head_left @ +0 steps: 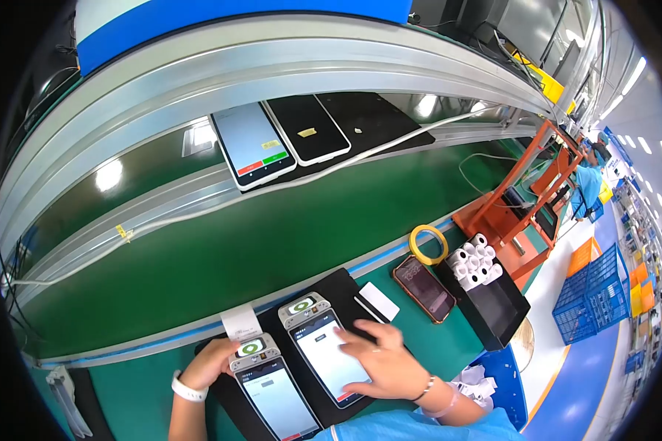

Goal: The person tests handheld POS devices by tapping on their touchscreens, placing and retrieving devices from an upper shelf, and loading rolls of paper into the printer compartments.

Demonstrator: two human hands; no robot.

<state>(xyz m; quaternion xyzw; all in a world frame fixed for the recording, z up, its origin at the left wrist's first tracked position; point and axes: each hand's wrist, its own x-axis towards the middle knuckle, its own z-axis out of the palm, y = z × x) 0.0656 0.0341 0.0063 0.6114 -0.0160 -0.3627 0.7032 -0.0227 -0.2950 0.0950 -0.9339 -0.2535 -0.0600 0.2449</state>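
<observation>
Two handheld payment terminals lie side by side on a black mat [336,285], each with a lit screen and a green symbol on its top display. My left hand [212,363] grips the upper left edge of the left payment terminal [276,397], thumb against its side. From that terminal's top sticks a white paper slip [240,322]. Over the screen of the right payment terminal [318,351], my right hand [384,365] is spread, its fingertips at the glass; whether they all touch cannot be seen. A white card [379,302] lies beyond the right hand.
Right of the mat are a phone [424,289], yellow tape roll [428,245] and black box [502,312] holding several paper rolls [475,262]. An orange rack [518,198] stands behind. Two larger devices, including a lit tablet [251,143], rest on the upper shelf; a cable [287,185] crosses there.
</observation>
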